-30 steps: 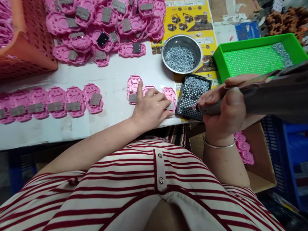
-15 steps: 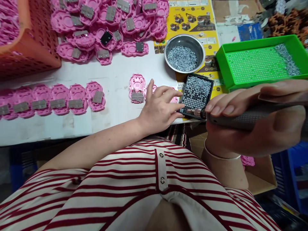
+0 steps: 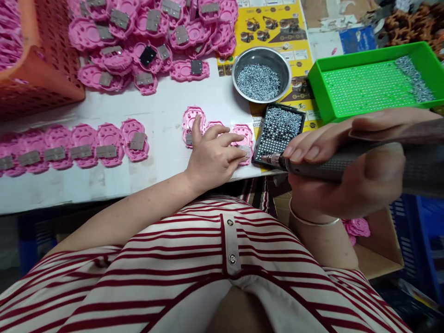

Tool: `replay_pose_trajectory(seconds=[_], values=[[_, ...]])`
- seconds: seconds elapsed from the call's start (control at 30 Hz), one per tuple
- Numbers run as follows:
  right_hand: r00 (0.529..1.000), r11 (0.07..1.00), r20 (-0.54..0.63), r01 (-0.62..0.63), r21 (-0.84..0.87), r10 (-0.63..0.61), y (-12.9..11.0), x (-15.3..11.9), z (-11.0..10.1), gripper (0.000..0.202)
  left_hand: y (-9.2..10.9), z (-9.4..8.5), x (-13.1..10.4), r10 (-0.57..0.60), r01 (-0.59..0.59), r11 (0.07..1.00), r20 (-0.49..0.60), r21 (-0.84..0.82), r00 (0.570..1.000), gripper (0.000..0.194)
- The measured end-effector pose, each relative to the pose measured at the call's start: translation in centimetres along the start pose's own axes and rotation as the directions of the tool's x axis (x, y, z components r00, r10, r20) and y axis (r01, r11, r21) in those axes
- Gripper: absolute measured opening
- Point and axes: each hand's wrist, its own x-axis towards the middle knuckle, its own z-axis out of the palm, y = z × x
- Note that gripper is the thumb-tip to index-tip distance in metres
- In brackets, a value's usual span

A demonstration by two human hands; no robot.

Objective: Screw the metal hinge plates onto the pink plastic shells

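My right hand (image 3: 347, 162) is wrapped round a dark grey electric screwdriver (image 3: 333, 163). Its bit reaches over the near edge of a black perforated tray (image 3: 275, 132) that holds small screws. My left hand (image 3: 215, 157) lies with fingers spread over several pink plastic housings, partly hiding them. One pink housing (image 3: 242, 132) with a grey plate shows beside my left fingertips, left of the tray. Another pink housing (image 3: 193, 113) stands out above my left thumb. Whether the left fingers press on any housing I cannot tell.
A metal bowl of screws (image 3: 262, 83) stands behind the black tray, and a green tray (image 3: 367, 106) is at the right. Pink housings lie in a row (image 3: 83, 143) at the left and in a pile (image 3: 152, 41) behind. An orange basket (image 3: 52, 64) fills the far-left corner.
My left hand has drawn slightly left, uncovering the pink housing beside the black tray. The screwdriver in my right hand has shifted a little left, its bit still at the tray's near edge.
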Motion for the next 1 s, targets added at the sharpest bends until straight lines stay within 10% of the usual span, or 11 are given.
replay_pose_trajectory(seconds=[0.1, 0.4, 1.0], values=[[0.969, 0.978, -0.136, 0.195, -0.076, -0.204, 0.5, 0.3, 0.7, 0.021, -0.4, 0.2, -0.3, 0.02, -0.02, 1.0, 0.019, -0.018, 1.0, 0.014], [0.978, 0.984, -0.199, 0.023, -0.178, -0.059, 1.1, -0.1, 1.3, 0.032, -0.2, 0.3, -0.6, 0.082, -0.083, 0.996, 0.026, 0.021, 0.996, 0.019], [0.984, 0.996, -0.151, 0.094, 0.009, -0.092, 2.8, 0.4, 1.9, 0.022, 0.0, 0.9, -1.0, 0.086, -0.086, 0.995, 0.004, 0.057, 0.996, 0.019]])
